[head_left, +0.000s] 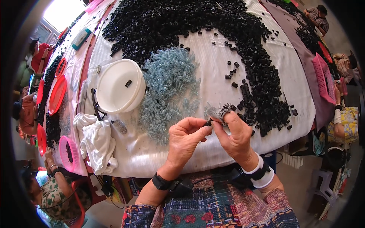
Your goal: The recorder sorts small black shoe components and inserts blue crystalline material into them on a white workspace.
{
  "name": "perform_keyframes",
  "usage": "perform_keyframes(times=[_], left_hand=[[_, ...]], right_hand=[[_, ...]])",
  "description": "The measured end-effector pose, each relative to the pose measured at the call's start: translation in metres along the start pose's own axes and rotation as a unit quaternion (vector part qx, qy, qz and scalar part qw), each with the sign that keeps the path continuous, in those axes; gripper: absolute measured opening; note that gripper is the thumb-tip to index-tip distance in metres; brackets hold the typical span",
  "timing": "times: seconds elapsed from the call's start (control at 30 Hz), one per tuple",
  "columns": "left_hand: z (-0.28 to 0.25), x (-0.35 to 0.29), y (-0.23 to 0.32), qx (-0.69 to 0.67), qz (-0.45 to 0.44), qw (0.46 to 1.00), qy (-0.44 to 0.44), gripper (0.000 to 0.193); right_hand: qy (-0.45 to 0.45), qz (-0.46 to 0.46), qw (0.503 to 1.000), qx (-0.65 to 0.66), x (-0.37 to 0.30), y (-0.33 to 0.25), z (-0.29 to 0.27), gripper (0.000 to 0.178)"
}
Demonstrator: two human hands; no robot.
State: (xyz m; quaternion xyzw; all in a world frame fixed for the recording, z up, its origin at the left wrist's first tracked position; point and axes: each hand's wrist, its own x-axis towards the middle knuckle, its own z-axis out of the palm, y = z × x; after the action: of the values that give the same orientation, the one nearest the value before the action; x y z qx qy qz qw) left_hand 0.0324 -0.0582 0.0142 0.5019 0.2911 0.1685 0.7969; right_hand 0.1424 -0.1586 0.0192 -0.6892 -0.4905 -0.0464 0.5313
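Observation:
Both hands meet in front of me at the near side of the cloth-covered table. My left hand (186, 137) is closed, thumb and forefinger pinching a small black plastic piece (207, 122). My right hand (236, 137) is closed too, its fingertips against that piece; whatever they grip is too small to make out. A small clump of silvery metal springs (216, 111) shows just beyond the right fingers. Left of it spreads a heap of bluish-silver coil springs (169, 76). Black plastic pieces (262, 87) lie heaped at the right and across the far side.
A white plastic bowl (114, 89) with one black piece inside stands left of the springs. Beside it are dark-framed glasses (97, 106) and a crumpled white cloth (97, 142). Other people sit along tables at both sides, with red trays (57, 95) and pink baskets (324, 79).

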Motion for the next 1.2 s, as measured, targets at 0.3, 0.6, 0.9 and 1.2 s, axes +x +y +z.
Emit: perform_keyframes(times=[0.3, 0.6, 0.9, 1.2], left_hand=[[-0.003, 0.001, -0.003, 0.004, -0.027, 1.0, -0.001, 0.018], [-0.002, 0.002, -0.005, 0.014, -0.058, 0.998, 0.015, 0.019], [-0.001, 0.006, -0.009, -0.011, -0.112, 0.994, 0.013, 0.017], [-0.006, 0.01, -0.003, -0.042, -0.126, 0.991, -0.006, 0.013]], right_hand=[[-0.034, 0.009, 0.999, -0.031, -0.002, 0.0, 0.0, 0.021], [-0.069, 0.036, 0.996, -0.051, -0.004, 0.001, -0.002, 0.019], [-0.091, 0.051, 0.994, -0.025, -0.011, 0.005, 0.002, 0.023], [-0.123, 0.013, 0.992, -0.031, -0.004, 0.006, -0.003, 0.042]])
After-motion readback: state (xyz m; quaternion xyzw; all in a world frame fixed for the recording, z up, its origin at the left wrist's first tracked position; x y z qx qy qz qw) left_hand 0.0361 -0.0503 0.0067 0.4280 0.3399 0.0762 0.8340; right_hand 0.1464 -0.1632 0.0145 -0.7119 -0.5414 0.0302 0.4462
